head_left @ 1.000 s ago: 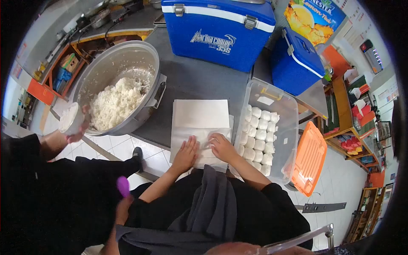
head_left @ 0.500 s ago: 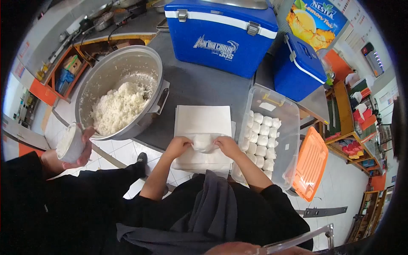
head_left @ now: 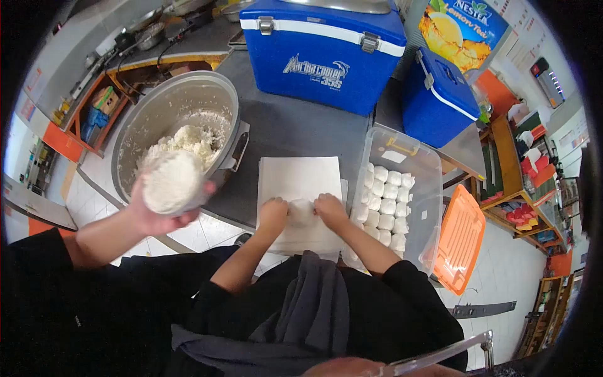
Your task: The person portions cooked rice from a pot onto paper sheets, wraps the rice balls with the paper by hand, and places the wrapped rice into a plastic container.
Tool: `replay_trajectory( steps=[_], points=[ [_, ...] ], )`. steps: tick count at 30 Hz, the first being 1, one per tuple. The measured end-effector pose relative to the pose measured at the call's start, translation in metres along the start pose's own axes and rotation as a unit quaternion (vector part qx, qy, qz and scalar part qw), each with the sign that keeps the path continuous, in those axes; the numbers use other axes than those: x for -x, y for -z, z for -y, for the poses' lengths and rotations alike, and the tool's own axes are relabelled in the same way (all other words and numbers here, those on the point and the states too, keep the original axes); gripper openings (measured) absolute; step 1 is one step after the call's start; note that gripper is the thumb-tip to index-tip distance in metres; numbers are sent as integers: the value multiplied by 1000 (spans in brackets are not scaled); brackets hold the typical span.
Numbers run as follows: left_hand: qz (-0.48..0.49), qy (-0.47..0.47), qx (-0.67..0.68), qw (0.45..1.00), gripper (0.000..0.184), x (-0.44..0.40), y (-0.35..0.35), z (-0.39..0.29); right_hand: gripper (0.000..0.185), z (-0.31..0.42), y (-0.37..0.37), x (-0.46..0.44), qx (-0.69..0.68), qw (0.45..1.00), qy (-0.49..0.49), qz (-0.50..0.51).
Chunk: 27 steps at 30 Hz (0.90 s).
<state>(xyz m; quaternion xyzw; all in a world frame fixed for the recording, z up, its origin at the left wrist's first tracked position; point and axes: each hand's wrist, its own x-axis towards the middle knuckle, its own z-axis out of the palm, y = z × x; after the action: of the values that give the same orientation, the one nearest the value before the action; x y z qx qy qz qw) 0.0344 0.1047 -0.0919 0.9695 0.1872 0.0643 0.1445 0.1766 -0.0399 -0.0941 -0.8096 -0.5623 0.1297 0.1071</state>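
On the paper stack (head_left: 301, 174), the left hand (head_left: 273, 212) and right hand (head_left: 330, 210), fingers curled nearly closed, are pinching the white bundle (head_left: 301, 212) between them; a co-worker's hand (head_left: 147, 217) is holding a bowl (head_left: 193, 196).

This is a working kitchen: a huge metal pot (head_left: 220, 94) of cooked rice (head_left: 191, 143), a plastic tub (head_left: 427, 182) packed with wrapped white portions (head_left: 385, 207), metal pans (head_left: 151, 38) at the back, blue coolers (head_left: 314, 63) on a grey bench (head_left: 301, 129) (one marked "Marina Cooler 35S"), and a white tiled floor (head_left: 512, 245).
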Motion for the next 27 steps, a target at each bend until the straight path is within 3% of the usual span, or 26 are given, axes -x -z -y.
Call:
replay_trajectory(
  steps=[1,2,3,4,6,9,10,11,12,13,15,16,17,18,19,20,22,23,25,26,27],
  points=[
    [0,-3,0,1000,12,8,-10,3,17,2,-11,10,9,998,35,-51],
    [-78,2,51,996,9,16,-22,6,17,7,-22,18,8,998,32,-51],
    [-155,8,103,983,7,21,-27,5,20,15,-32,24,17,993,19,-112],
    [-154,6,104,983,7,24,-31,5,23,18,-39,27,26,984,8,-174],
    [-243,28,207,947,5,26,-34,-2,28,24,-28,32,8,985,5,-175],
    [-246,24,266,932,5,32,-30,-21,34,24,-12,46,-57,981,-25,-186],
    [-243,16,268,932,5,31,-26,-28,32,21,-12,56,-252,950,-60,-177],
    [-239,-9,311,920,9,33,-17,-41,30,17,-15,70,-438,880,-94,-161],
    [-232,-32,356,905,14,36,-6,-53,35,16,-19,81,-692,690,-197,-73],
    [-221,-38,361,905,14,38,5,-64,35,16,-23,94,-693,686,-207,-81],
    [-221,-151,327,906,13,31,26,-82,39,32,4,112,-813,520,-218,-148],
    [-125,-101,324,932,13,-11,48,-54,42,18,-25,118,-548,793,-217,-153],
    [-25,-50,314,948,13,-53,65,-27,42,22,-20,123,-547,789,-227,-163],
    [-17,-62,316,946,13,-51,62,-41,42,32,-4,124,-767,577,-216,-180],
    [-66,-141,311,937,19,-38,50,-61,44,39,8,125,-915,314,-176,-183],
    [-117,-216,305,920,25,-17,38,-82,44,40,12,128,-913,313,-175,-194],
    [-216,-354,290,863,39,21,19,-107,63,44,14,137,-880,461,-3,-117],
    [-235,-329,318,858,39,27,8,-109,63,44,20,142,-879,461,-5,-123],
    [-253,-307,347,849,39,34,-1,-112,78,38,30,148,-839,518,-141,-87],
    [-137,-266,446,843,39,42,-1,-110,72,36,25,149,-867,477,-108,-97],
    [-14,-216,535,817,40,46,7,-113,72,35,34,152,-868,473,-112,-100]
  ],
)
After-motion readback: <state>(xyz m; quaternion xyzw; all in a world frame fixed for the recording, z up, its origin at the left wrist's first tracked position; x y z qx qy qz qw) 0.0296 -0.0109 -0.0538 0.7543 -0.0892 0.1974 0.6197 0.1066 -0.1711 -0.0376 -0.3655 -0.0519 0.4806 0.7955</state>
